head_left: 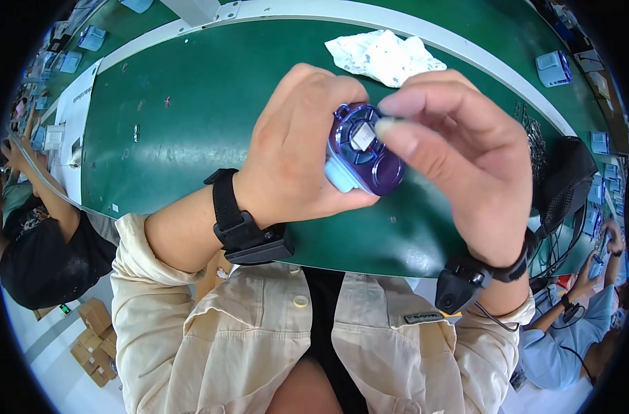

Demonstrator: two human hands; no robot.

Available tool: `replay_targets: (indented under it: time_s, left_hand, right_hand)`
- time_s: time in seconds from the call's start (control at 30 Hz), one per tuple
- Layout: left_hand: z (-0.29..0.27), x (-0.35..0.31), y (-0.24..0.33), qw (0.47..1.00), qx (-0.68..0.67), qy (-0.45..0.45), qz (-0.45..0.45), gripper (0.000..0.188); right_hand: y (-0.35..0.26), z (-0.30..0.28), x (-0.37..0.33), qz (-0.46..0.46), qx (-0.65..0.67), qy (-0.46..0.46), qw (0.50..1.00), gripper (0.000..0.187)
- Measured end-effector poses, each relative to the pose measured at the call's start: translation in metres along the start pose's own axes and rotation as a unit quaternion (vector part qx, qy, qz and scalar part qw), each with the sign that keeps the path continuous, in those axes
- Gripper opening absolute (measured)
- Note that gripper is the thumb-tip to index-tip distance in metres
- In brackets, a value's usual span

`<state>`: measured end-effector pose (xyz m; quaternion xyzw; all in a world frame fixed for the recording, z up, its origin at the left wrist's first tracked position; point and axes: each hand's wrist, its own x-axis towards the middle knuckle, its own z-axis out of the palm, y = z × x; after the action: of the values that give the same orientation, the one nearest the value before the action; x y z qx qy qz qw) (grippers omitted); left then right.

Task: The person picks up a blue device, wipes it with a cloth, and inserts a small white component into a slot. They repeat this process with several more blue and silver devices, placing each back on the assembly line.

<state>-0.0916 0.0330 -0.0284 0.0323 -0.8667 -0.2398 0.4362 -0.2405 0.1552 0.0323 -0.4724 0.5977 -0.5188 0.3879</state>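
Note:
My left hand (294, 138) is wrapped round a small rounded device with a shiny, see-through purple top (387, 174) and a light blue body (340, 175). A small loop juts from the top's far left edge. Set in the top is a dark ring with spokes, and a small white label (363, 136) lies at its middle. Over the device's right edge, the thumb and forefinger of my right hand (466, 138) are bent into a pinch. Their tips are slightly blurred, and I cannot make out whether anything is between them.
Beyond my hands a crumpled white speckled cloth (387, 56) lies on the green table (190, 103). A black mesh bag (566, 179) and cables are at the right edge. Blue-and-white devices (553, 69) stand on neighbouring tables. Other people work at far left and right; cardboard boxes (93, 345) sit lower left.

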Motion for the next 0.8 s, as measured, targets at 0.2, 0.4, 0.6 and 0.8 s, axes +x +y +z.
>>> replay_targets:
  time_s: [0.2,0.4,0.6,0.8]
  left_hand:
    - [0.005,-0.007,-0.002,0.999,-0.042,0.008,-0.016,0.075]
    - [0.0,-0.004,-0.005,1.0,-0.014,-0.008,0.011,0.077]
    - [0.006,-0.006,-0.005,0.999,-0.05,0.009,-0.011,0.075]
    - [0.007,-0.011,-0.008,0.996,-0.084,0.008,-0.029,0.075]
  right_hand:
    - [0.029,0.027,0.008,-0.016,0.155,-0.053,0.986,0.047]
    - [0.034,0.026,0.014,0.017,0.294,-0.127,0.947,0.053]
    - [0.033,0.022,0.018,0.016,0.275,-0.138,0.951,0.055]
    - [0.031,0.028,0.014,0.041,0.292,-0.112,0.949,0.057]
